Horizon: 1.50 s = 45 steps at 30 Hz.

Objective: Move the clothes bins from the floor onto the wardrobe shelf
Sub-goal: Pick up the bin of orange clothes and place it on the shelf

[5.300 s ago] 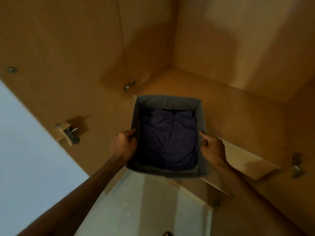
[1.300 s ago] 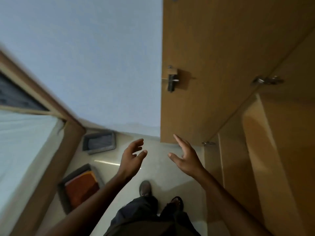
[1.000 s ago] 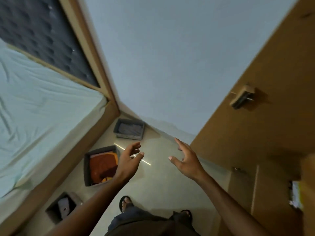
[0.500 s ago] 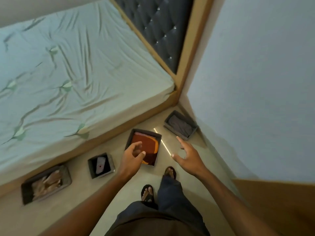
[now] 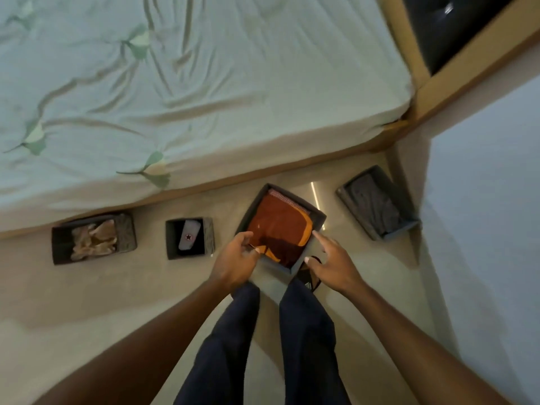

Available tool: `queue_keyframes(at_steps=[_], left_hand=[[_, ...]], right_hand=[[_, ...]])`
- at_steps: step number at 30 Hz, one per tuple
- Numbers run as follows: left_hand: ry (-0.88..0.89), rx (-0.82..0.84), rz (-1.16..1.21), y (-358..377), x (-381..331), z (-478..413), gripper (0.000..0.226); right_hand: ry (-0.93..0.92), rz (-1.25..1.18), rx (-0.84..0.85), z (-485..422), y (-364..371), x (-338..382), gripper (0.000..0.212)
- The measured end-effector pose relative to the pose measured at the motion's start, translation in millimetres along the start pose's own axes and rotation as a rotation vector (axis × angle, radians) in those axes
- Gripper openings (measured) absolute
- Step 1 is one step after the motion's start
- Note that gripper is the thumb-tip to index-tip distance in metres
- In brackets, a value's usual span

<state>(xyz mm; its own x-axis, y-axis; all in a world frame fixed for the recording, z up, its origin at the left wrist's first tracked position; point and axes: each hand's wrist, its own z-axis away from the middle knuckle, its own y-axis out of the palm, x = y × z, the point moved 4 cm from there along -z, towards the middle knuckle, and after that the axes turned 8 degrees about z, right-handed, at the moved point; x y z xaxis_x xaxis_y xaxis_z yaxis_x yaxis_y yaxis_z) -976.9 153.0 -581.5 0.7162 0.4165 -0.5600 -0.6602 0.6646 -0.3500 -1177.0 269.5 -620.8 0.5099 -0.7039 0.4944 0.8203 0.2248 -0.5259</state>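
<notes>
Several grey fabric bins stand on the floor beside the bed. The bin with orange and brown clothes (image 5: 317, 219) is right before my feet. My left hand (image 5: 236, 260) hovers at its near left corner and my right hand (image 5: 331, 260) at its near right corner; both have fingers apart and hold nothing. Whether they touch the bin is unclear. To the right lies a bin of dark grey clothes (image 5: 377, 203). Left of the orange one sits a small bin with a light item (image 5: 190, 238), and further left a bin of beige cloth (image 5: 93, 238). The wardrobe is out of view.
A bed (image 5: 190, 83) with a pale green sheet fills the upper view, its wooden frame running along the bins. A pale wall (image 5: 491, 229) closes the right side. My legs and sandals stand on the beige floor (image 5: 87, 302) below the hands.
I have turned from the wardrobe, where I set down the bin with the dark garment, to the floor. Both hands dropped toward the orange-clothes bin, which looks nearer now.
</notes>
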Motion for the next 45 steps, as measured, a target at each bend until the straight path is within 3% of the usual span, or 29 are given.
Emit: queue_keyframes(at_steps=[6, 11, 15, 18, 21, 28, 32, 34, 36, 39, 40, 42, 45], left_hand=[[-0.231, 0.039, -0.23, 57, 130, -147, 0.052], [-0.411, 0.136, -0.198, 125, 216, -220, 0.036], [-0.489, 0.11, -0.174, 171, 324, -281, 0.032], [-0.507, 0.063, 0.022, 178, 302, -277, 0.016], [-0.513, 0.049, 0.11, 170, 278, -278, 0.016], [-0.406, -0.01, 0.075, 126, 251, -294, 0.018], [-0.301, -0.111, 0.084, 92, 255, -310, 0.069], [-0.3, -0.076, 0.048, 87, 270, -313, 0.069], [-0.36, -0.035, -0.038, 86, 288, -306, 0.067], [-0.504, -0.035, -0.185, 95, 321, -289, 0.067], [-0.519, -0.012, -0.197, 98, 323, -284, 0.066], [-0.531, 0.009, 0.005, 109, 328, -283, 0.066], [-0.511, -0.052, 0.124, 110, 326, -294, 0.047]], right_hand=[[0.102, 0.118, 0.05, -134, 94, -83, 0.07], [0.173, 0.257, 0.112, -215, 171, -156, 0.068], [0.127, 0.255, -0.024, -240, 198, -180, 0.045], [0.062, 0.275, -0.145, -242, 201, -183, 0.04], [-0.008, 0.329, -0.155, -243, 205, -185, 0.055], [0.07, 0.456, 0.118, -241, 220, -180, 0.062], [-0.011, 0.241, 0.394, -230, 247, -151, 0.052], [-0.085, 0.203, 0.291, -239, 244, -139, 0.046], [-0.129, 0.399, -0.016, -252, 229, -131, 0.042], [0.093, 0.589, -0.354, -269, 198, -133, 0.043], [0.198, 0.569, -0.351, -275, 193, -140, 0.044], [0.361, 0.448, -0.208, -284, 194, -157, 0.048], [0.344, 0.423, -0.099, -276, 201, -166, 0.045]])
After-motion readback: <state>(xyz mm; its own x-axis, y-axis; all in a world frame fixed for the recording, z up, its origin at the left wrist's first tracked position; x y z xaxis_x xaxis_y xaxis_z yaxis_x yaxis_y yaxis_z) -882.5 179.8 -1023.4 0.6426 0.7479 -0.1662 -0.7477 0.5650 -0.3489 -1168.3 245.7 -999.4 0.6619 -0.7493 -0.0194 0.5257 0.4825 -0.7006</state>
